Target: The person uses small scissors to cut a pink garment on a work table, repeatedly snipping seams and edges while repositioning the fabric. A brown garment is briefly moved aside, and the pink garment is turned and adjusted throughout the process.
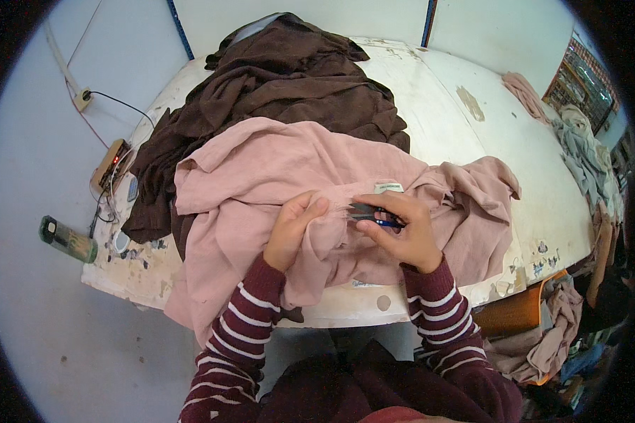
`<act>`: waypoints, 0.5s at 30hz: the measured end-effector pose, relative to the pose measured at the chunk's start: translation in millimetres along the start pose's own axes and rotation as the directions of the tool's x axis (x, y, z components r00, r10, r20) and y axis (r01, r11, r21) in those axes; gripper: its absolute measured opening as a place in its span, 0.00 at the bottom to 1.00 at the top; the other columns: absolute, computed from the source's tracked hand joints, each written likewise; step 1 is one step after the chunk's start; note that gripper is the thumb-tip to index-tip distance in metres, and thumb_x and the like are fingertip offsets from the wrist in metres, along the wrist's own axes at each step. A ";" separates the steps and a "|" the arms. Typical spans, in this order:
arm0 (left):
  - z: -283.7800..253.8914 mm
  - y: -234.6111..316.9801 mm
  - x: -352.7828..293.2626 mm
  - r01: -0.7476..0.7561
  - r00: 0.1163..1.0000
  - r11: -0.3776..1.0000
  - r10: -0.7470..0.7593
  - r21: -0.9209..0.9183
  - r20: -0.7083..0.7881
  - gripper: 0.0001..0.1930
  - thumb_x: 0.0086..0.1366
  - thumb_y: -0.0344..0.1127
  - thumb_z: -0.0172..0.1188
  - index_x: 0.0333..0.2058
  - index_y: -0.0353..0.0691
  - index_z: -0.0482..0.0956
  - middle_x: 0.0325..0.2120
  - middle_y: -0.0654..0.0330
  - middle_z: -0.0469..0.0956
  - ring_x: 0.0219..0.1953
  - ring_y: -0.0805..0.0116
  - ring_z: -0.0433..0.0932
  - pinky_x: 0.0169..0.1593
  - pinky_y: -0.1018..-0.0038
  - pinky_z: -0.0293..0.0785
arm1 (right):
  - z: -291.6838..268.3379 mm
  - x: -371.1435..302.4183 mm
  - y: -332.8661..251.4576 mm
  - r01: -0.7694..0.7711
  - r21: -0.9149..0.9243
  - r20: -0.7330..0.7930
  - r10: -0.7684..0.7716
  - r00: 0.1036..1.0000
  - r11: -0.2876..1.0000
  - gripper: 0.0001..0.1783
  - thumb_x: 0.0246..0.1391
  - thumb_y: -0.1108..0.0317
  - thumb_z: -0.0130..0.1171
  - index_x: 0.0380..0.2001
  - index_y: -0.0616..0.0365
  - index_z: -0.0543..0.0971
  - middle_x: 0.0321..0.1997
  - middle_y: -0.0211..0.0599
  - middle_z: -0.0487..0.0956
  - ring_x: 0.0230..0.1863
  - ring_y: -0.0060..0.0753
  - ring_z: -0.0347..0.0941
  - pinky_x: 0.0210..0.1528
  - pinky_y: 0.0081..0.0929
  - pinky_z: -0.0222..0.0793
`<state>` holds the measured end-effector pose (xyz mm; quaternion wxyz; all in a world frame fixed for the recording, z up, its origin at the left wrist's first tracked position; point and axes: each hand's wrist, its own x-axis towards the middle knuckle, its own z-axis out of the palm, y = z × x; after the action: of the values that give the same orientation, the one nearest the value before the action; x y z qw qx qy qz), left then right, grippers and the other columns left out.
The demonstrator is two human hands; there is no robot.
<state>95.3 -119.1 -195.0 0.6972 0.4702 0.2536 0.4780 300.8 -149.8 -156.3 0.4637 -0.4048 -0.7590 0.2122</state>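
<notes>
A pink cloth garment (261, 158) lies crumpled across the near part of the table, with a small white label (388, 187) showing on it. My left hand (293, 229) is closed on a fold of this garment, thumb on top. In my right hand (406, 229) are small thread snips (377, 216) with dark blades and blue-black handles. Their blades point left, right beside the pinched fold, where a few loose threads show. Whether the blades touch the threads is too small to tell.
Behind the pink garment a large heap of dark brown cloth (282, 77) covers the table (458, 148). A green bottle (68, 240) and a power box with cables (110, 166) are at the left. An orange crate (515, 310) with cloth stands low at right; grey cloth (584, 151) hangs over the right edge.
</notes>
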 end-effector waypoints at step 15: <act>1.9 0.7 0.4 0.028 1.000 0.999 -0.029 -0.038 -0.013 0.11 0.69 0.38 0.51 0.38 0.36 0.75 0.31 0.68 0.76 0.32 0.84 0.73 0.36 0.85 0.71 | 6.6 -3.0 12.7 -0.008 0.002 -0.096 0.008 0.995 1.000 0.13 0.48 0.62 0.66 0.32 0.60 0.80 0.25 0.38 0.80 0.26 0.29 0.77 0.31 0.23 0.70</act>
<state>96.7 -119.5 -193.5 0.7110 0.4502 0.2558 0.4757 301.1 -144.5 -169.9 0.4994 -0.4171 -0.7339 0.1950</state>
